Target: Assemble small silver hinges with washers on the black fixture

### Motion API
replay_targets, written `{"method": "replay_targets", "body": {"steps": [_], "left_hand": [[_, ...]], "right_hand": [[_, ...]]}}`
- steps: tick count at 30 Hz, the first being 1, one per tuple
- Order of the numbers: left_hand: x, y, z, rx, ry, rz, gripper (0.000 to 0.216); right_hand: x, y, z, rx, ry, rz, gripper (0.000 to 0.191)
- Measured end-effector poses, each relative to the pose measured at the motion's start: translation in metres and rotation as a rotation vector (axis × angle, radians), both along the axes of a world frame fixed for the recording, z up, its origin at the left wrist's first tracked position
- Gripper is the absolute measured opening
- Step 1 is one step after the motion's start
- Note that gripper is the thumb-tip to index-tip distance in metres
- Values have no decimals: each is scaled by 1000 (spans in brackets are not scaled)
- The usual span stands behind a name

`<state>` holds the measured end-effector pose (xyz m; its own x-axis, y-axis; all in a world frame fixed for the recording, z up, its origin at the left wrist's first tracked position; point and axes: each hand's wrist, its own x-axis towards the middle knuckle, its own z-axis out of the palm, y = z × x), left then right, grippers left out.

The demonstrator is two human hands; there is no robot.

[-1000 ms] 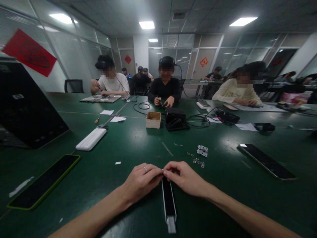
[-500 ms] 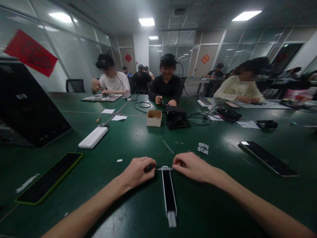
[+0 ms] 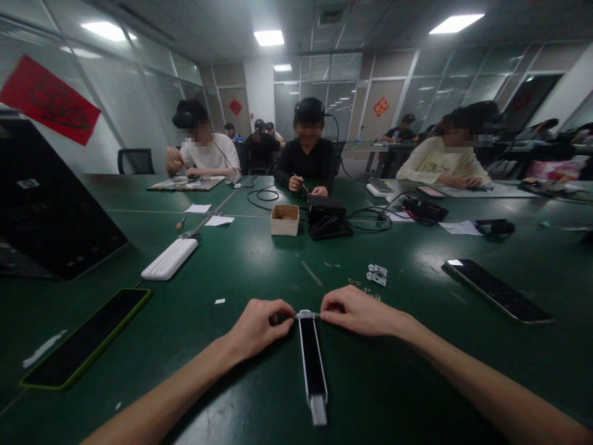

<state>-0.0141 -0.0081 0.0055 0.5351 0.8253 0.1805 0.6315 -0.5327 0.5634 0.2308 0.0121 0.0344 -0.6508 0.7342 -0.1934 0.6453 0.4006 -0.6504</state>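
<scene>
A long, narrow strip [image 3: 312, 358] with a black middle and silver edges lies on the green table, its pale grey end piece [image 3: 319, 410] pointing towards me. Across its far end runs a thin, light-coloured crosspiece [image 3: 306, 314]. My left hand [image 3: 264, 321] is closed in a pinch at the crosspiece's left tip. From the other side, my right hand [image 3: 356, 309] pinches at the right tip. The fingertips cover both tips. Just beyond my right hand lie several small rings [image 3: 367, 290] and a silver metal bracket [image 3: 377, 274].
A green-edged phone [image 3: 88, 340], a white power bank [image 3: 170, 259] and a laptop [image 3: 50, 204] are on the left. Another phone [image 3: 498, 290] lies right. Ahead stand a small open box [image 3: 285, 221] and a black stand [image 3: 328, 217]. Several people sit across the table.
My left finger and thumb have closed in on the crosspiece's left tip. My right hand has barely moved, and more of the small rings show. The whole view has shifted slightly.
</scene>
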Motion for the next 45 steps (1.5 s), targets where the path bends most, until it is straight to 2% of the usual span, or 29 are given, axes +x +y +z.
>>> {"method": "replay_targets", "body": {"steps": [7, 12, 17, 20, 23, 30, 36, 45], "left_hand": [[5, -4, -5, 28, -39, 2, 15], [1, 1, -14, 49, -65, -16, 20], [-3, 4, -16, 128, -22, -20, 15], [-3, 5, -15, 171, -9, -28, 12], [-3, 6, -16, 195, -7, -49, 15], [-3, 6, -16, 221, -16, -61, 18], [-3, 5, -13, 209, 8, -66, 18], [-4, 6, -16, 173, 35, -67, 14]], "right_hand": [[-2, -1, -2, 16, -6, 14, 26], [6, 5, 7, 31, -50, 47, 26], [45, 28, 28, 169, -113, -134, 29], [73, 39, 34, 123, -276, -217, 24], [87, 44, 28, 61, -395, -241, 17], [75, 44, 8, -29, -437, -292, 10], [72, 43, 9, -52, -442, -300, 9], [66, 41, 15, -61, -440, -244, 11]]}}
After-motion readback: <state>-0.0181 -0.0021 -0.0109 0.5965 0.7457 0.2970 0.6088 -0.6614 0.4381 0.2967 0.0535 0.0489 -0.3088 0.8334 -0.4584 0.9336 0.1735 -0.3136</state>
